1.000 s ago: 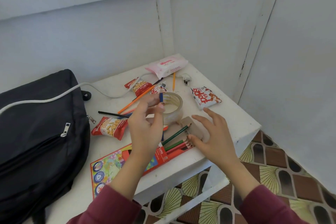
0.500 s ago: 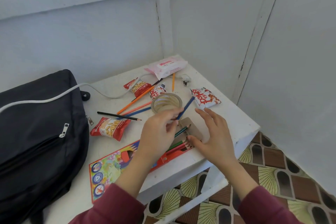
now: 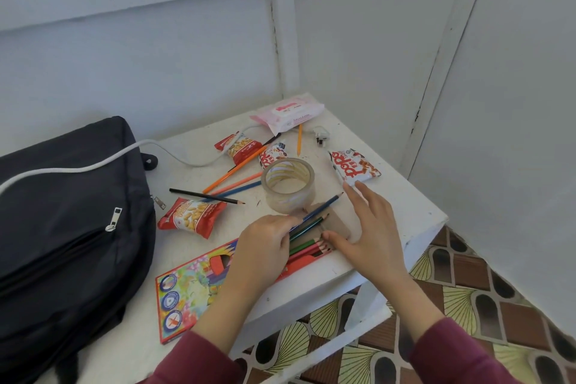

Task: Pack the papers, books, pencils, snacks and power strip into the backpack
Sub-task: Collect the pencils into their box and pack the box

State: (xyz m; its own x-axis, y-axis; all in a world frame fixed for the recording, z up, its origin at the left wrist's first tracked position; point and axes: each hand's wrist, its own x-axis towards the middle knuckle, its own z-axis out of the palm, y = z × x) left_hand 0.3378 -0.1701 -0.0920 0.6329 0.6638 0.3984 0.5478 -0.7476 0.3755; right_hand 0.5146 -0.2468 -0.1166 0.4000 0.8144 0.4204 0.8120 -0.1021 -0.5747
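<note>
Here, left hand (image 3: 262, 247) pinches blue pencil (image 3: 324, 205) over seemingly part-filled pencil box (image 3: 191, 288); right hand (image 3: 371, 237) spread.

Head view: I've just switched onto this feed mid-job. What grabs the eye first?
The two hands at the front edge of the table: the left hand pinches a blue pencil over the open pencil box, while the right hand spreads open beside the pencil tips. Behind them stands a clear tape roll amid loose pencils and red snack packets. The black backpack fills the left side, a white cable draped across it.
</note>
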